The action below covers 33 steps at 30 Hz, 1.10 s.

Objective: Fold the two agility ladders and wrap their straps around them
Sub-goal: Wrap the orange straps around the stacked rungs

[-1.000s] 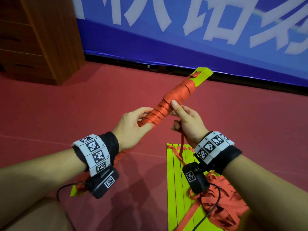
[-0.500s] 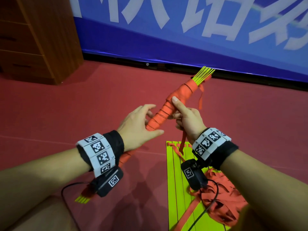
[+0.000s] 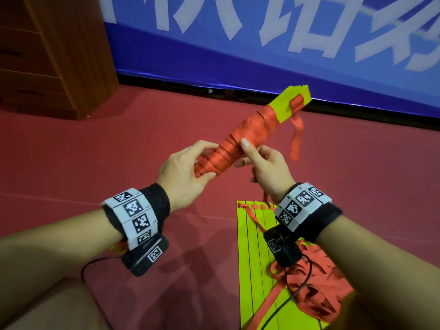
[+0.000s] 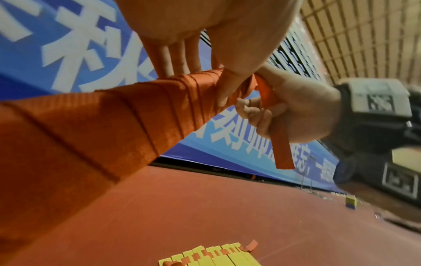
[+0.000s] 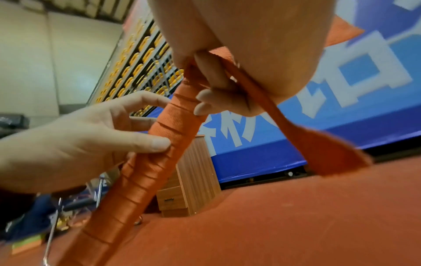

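One agility ladder bundle (image 3: 240, 136), yellow rungs wound in orange strap, is held slanting in the air between both hands. My left hand (image 3: 200, 163) grips its lower part, thumb pressed on the wrapping (image 5: 145, 171). My right hand (image 3: 247, 156) rests its thumb on the middle of the bundle, and its curled fingers hold the strap end (image 4: 281, 149), which hangs from the fist. A short strap tail (image 3: 296, 136) dangles at the far yellow end. The second ladder (image 3: 254, 258) lies flat on the floor under my right wrist, its loose orange strap pile (image 3: 316, 289) beside it.
The red floor (image 3: 119, 151) stretches ahead to a blue banner wall (image 3: 262, 55). A wooden cabinet (image 3: 47, 55) stands at the far left. A small yellow and blue block (image 4: 350, 202) sits on the floor off to the right.
The bundle has turned about its length, so the yellow end now shows flat. My left hand has closed round the lower part again. The far tail hangs further out.
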{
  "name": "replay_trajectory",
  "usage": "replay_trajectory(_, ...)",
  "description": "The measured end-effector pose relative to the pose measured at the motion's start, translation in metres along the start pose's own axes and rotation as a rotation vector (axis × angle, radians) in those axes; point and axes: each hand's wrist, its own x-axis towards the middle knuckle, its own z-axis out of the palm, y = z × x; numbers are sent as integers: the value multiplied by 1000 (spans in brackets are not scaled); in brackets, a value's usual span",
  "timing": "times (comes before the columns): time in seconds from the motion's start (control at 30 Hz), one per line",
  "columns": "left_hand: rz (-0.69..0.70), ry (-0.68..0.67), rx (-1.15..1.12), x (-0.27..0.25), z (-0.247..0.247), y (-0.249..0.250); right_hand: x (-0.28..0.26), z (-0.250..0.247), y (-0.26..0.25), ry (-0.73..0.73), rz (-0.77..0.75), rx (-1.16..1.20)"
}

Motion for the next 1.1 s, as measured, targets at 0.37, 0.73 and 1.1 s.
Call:
replay_trajectory(0.37, -140, -98, -421, 0, 2, 4, 11, -15, 17, 28, -156, -273)
replay_trajectory(0.73, -238, -208, -565, 0, 0, 8, 14, -15, 17, -53, -86, -245)
replay_trajectory(1.1, -279, -332, -425, -5, 12, 19, 9, -1, 12, 100, -14, -56)
